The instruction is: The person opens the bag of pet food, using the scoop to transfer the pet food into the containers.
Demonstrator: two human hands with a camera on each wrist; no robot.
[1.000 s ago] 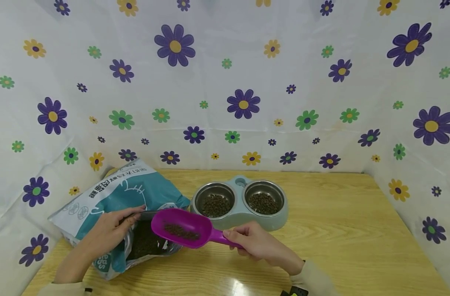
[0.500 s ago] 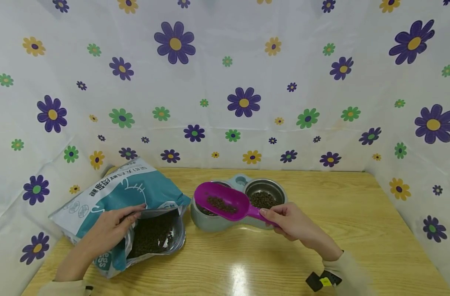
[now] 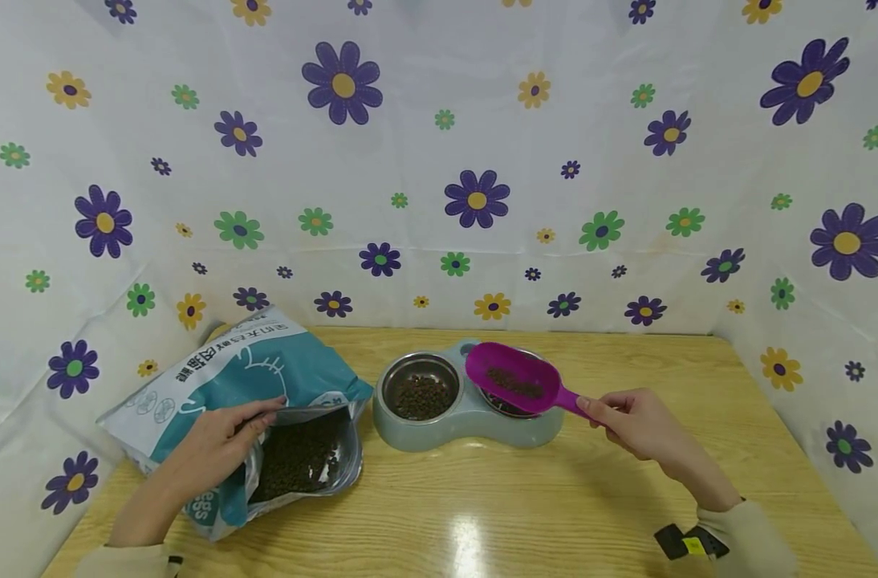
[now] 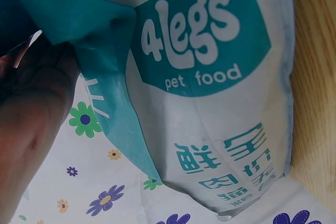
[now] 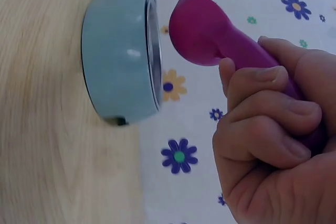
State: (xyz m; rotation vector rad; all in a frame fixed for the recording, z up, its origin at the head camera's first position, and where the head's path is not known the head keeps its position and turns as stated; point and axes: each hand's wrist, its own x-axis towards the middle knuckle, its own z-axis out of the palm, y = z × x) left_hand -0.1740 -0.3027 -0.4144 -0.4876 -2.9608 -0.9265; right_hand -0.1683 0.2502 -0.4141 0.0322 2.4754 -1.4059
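My right hand point(image 3: 637, 425) grips the handle of a magenta scoop point(image 3: 550, 385), fingers curled round it in the right wrist view too. Brown kibble point(image 3: 514, 383) lies in the scoop, which hovers level over the right steel bowl point(image 3: 510, 408) and covers most of it. The left steel bowl point(image 3: 393, 385) has kibble at its bottom. Both bowls sit in a pale blue-green double stand point(image 3: 439, 433). At the left, my left hand point(image 3: 215, 445) pinches the upper edge of an opened pet food bag point(image 3: 294, 365), whose mouth shows kibble inside.
The bag lies on its side on a wooden table point(image 3: 627, 377), left of the stand. Behind and at both sides hangs a white cloth with flowers point(image 3: 591, 144). Bare wood extends right of the stand.
My right hand has carried the scoop of kibble rightward, from above the bag's mouth, past the left bowl, to over the right bowl. My left hand has stayed on the bag.
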